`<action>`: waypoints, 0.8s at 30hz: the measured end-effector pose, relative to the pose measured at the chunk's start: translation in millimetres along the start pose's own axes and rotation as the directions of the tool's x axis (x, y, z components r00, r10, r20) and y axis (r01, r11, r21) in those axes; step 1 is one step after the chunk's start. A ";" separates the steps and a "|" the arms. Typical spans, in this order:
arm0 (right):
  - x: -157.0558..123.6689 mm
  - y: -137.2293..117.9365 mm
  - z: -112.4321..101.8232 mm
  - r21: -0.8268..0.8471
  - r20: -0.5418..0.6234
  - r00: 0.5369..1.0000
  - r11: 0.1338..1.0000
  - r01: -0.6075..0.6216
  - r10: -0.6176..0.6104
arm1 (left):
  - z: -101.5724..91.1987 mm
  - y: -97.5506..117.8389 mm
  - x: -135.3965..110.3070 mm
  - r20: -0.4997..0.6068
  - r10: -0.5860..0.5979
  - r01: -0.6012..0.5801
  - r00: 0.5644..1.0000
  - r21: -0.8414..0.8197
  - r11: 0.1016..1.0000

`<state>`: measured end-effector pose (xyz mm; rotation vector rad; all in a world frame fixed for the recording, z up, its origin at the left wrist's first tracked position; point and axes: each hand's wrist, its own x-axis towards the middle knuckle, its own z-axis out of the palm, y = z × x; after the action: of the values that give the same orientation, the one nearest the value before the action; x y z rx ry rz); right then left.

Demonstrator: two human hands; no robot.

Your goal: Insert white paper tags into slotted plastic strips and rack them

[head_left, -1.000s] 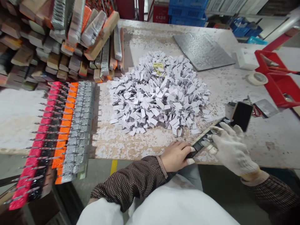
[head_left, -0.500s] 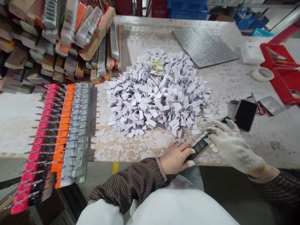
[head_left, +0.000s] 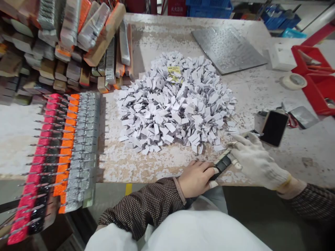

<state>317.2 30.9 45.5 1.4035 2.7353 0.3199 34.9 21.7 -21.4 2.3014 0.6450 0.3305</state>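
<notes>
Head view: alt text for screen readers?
A bare left hand pinches the near end of a dark strip at the table edge while a white-gloved right hand lies over it. Behind them sits a heap of white tags; glittery pink, orange and silver strips lie to the left.

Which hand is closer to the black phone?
Right. The gloved right hand sits just below-left of the phone; the bare left hand is farther left at the table edge, holding a dark strip.

Dark glossy strip (head_left: 222,163), slanted (partly hidden)
</notes>
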 end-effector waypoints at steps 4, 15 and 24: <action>1.0 -1.0 1.6 -0.053 0.027 0.999 0.997 0.049 -0.047 | 2.0 0.4 0.4 -0.015 -0.005 0.005 1.000 0.017 1.000; -5.0 -3.6 -1.6 0.012 0.037 0.997 0.998 -0.061 0.061 | 2.7 3.3 0.6 -0.056 -0.010 0.015 0.998 0.084 0.996; 3.9 0.5 1.5 0.024 0.044 0.999 1.000 0.019 -0.020 | 3.9 -0.9 2.5 -0.040 0.032 -0.029 0.999 0.081 0.996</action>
<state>315.6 34.6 44.3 1.3714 2.7249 0.2531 38.4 21.4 -24.7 2.3889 0.6554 0.3738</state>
